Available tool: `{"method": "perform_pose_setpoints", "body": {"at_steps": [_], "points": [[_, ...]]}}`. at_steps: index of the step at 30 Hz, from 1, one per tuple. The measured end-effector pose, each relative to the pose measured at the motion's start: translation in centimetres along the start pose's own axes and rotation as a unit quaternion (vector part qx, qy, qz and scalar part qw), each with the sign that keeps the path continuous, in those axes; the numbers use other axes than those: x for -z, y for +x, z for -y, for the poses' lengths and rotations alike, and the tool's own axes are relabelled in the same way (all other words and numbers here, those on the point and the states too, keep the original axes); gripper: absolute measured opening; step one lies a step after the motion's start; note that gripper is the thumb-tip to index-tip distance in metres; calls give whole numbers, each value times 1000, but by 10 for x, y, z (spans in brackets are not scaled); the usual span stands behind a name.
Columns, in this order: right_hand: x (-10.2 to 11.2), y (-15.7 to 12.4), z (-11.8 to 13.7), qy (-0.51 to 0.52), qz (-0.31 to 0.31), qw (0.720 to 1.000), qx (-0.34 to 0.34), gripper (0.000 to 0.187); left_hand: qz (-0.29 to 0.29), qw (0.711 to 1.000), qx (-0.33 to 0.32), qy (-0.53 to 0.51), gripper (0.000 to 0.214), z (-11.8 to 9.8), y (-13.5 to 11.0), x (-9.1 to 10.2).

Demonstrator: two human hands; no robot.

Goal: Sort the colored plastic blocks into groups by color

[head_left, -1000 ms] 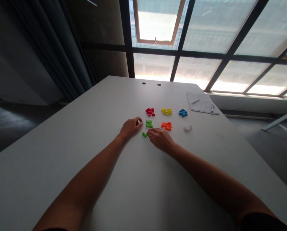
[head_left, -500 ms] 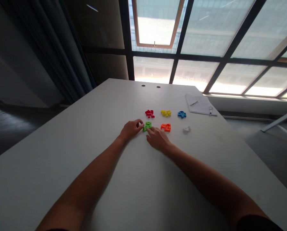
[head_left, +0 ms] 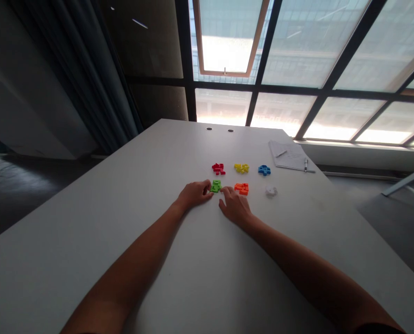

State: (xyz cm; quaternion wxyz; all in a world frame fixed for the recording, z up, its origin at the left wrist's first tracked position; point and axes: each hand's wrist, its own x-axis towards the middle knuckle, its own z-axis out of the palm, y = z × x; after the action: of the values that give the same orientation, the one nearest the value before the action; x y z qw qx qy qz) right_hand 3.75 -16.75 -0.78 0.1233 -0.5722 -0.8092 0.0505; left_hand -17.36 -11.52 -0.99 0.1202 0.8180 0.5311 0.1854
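Observation:
Small green plastic pieces (head_left: pixel 216 186) lie in a compact group on the white table, between my two hands. On their left side, my left hand (head_left: pixel 194 194) rests on the tabletop, fingers curled and thumb apart, its fingertips against the group's edge. My right hand (head_left: pixel 236 205) is open, its index finger stretched to the group's right edge and the thumb held away. Neither hand grips a piece. Just beyond the right knuckles sits a cluster of orange pieces (head_left: pixel 241 188), partly covered by that hand.
Behind are clusters of red pieces (head_left: pixel 218 169), yellow pieces (head_left: pixel 241 168) and blue pieces (head_left: pixel 264 170). White pieces (head_left: pixel 271 191) lie right of the orange ones. Paper sheets (head_left: pixel 290 157) with two pens rest near the table's right edge. Windows stand beyond the table (head_left: pixel 179 153).
My right hand has drawn back to the right, uncovering more of the green pieces, which now sit more squarely grouped. My left thumb has come forward beside them. The view has shifted slightly.

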Motion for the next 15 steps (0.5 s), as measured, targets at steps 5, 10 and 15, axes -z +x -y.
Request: {"method": "perform_pose_setpoints", "body": {"at_steps": [5,10,15], "points": [[-2,2,1,3,2,1000,7,39,-2,1000,-1,-5,17,-1,-1,1],[-4,1,-2,10,-2,1000,9,40,-7,1000,-6,4,17,0,-2,-1],[-8,4,0,0,-10,1000,-14,35,7,998,7,62,30,2,2,-4]]}}
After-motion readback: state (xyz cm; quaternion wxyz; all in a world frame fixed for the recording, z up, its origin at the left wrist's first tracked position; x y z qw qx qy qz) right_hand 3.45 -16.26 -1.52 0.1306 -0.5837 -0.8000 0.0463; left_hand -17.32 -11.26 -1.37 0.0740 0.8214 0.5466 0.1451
